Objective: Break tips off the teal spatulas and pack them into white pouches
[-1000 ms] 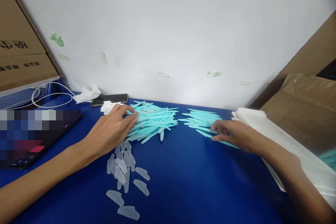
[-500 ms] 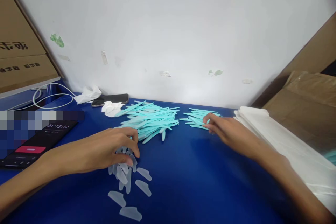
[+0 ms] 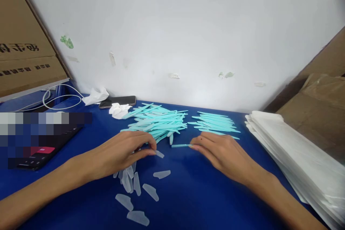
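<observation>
2 bare hands face each other above the blue table [image 3: 194,201], each with a small thing in its fingertips. The left hand [image 3: 126,151] pinches 1 clear cover [image 3: 160,154] between thumb and forefinger, gripping its left end so that the rest pokes out to the right. The right hand [image 3: 221,152] has thumb and forefinger pressed together on the right end of 1 teal stick [image 3: 180,146], which points left. The stick and the cover are near each other but apart; holding each by its outer end seems meant to keep the facing ends free.

Behind the hands lies a jumbled heap of sticks [image 3: 159,120], close to both. To its right, a row of sticks [image 3: 215,120] lies roughly side by side, probably spaced off so the 2 groups don't mix. Loose covers [image 3: 126,181] cluster below the left hand, with 4 more scattered on the near side, likely put there for easy picking. White bags [image 3: 293,151] sit stacked at the right, beside the right forearm.
</observation>
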`<action>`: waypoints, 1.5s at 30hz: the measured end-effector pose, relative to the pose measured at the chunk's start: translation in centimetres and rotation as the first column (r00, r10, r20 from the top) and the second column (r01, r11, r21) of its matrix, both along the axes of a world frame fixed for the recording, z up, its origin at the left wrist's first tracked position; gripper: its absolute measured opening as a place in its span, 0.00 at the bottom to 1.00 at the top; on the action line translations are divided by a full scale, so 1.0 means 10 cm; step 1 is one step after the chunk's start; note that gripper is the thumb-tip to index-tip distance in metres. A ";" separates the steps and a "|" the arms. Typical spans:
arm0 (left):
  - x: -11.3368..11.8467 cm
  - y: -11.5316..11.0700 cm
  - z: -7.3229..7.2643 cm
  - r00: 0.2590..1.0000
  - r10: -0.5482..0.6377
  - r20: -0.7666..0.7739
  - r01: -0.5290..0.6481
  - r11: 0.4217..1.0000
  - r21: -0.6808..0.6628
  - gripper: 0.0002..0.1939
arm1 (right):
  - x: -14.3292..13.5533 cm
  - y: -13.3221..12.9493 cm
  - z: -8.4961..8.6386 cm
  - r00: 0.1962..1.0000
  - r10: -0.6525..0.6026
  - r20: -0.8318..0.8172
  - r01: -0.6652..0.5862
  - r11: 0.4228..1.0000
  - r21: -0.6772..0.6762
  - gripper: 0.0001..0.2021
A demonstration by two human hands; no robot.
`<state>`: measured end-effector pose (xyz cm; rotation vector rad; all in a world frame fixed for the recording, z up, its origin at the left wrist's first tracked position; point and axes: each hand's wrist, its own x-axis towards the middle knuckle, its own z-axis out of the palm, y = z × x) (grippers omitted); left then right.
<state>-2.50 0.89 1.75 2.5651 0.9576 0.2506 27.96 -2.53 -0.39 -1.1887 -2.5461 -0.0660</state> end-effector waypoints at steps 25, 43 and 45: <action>0.10 -0.05 -0.21 0.965 0.031 0.260 -0.077 0.983 0.168 0.09 | -0.06 -0.03 -0.03 0.994 0.080 -0.074 -0.064 0.979 0.194 0.11; 0.08 0.02 -0.22 0.878 0.179 0.443 -0.278 0.945 0.170 0.09 | -0.03 0.02 -0.01 0.987 -0.139 -0.078 0.152 0.968 0.198 0.16; -0.02 0.14 -0.22 0.876 0.191 0.443 -0.357 0.874 0.329 0.09 | 0.14 0.12 0.01 0.954 -0.298 -0.041 0.299 0.926 0.230 0.17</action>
